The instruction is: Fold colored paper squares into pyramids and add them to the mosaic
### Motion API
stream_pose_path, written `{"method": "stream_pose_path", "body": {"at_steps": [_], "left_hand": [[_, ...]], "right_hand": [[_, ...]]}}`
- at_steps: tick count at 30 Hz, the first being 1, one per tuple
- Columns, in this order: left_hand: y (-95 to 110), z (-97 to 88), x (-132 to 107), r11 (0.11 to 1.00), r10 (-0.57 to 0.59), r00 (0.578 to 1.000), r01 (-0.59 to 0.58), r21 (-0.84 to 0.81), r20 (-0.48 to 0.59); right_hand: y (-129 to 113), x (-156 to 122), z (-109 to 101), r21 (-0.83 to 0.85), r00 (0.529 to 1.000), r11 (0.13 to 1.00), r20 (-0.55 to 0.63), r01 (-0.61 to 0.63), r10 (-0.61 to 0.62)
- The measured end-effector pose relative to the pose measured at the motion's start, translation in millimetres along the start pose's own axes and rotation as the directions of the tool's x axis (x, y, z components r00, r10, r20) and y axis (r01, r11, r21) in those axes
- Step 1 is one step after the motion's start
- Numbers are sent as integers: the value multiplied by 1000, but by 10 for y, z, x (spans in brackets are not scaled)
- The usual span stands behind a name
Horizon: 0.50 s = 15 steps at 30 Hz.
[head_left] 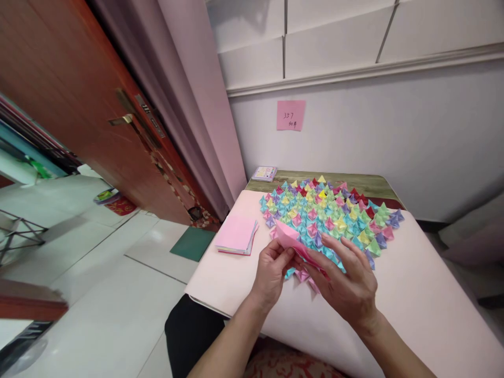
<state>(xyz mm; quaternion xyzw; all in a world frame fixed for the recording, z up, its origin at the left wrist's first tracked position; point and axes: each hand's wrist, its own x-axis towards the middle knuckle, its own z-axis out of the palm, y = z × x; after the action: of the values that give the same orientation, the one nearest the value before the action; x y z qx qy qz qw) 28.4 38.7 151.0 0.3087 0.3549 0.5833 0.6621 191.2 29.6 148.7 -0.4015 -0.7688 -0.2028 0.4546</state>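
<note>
The tabletop (425,299) carries a wide, close-set spread of folded pieces (328,208), light and easily knocked askew, I'd judge. On the floor, the red tub (125,206) holds something green, too far off to make out properly. The right hand (352,286) has thumb and forefinger closed on the paper's right end, its other fingers lifted and spread; the left hand (271,273) pinches the near edge between thumb and fingers. A pink-topped stack (236,234) lies left of them. The pink paper (286,235), held above the tabletop, should be nearly weightless, thin and quick to crease: best taken lightly by edges or folds.
</note>
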Motion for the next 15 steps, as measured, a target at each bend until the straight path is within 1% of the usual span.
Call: {"method": "stream_pose_path", "body": {"at_steps": [3, 6, 8, 10, 12, 15], "left_hand": [[-6, 3, 4, 1000, -10, 1000, 9, 13, 13], [-25, -6, 20, 998, -43, 998, 41, 47, 37], [-46, -24, 39, 993, -76, 995, 70, 93, 63], [-68, -50, 59, 986, -83, 994, 71, 151, 71], [-86, -74, 73, 979, -59, 996, 46, 200, 60], [-99, -92, 78, 971, -28, 999, 17, 239, 44]], "right_hand": [[34, -65, 15, 52, 1000, 998, 8, 20, -20], [75, -88, 42, 154, 998, 986, 49, -58, 50], [121, -78, 61, 228, 986, 963, 125, -140, 114], [186, -64, 78, 280, 961, 937, 232, -211, 148], [251, -59, 97, 313, 932, 909, 318, -277, 175], [297, -78, 142, 371, 896, 854, 390, -364, 213]]}}
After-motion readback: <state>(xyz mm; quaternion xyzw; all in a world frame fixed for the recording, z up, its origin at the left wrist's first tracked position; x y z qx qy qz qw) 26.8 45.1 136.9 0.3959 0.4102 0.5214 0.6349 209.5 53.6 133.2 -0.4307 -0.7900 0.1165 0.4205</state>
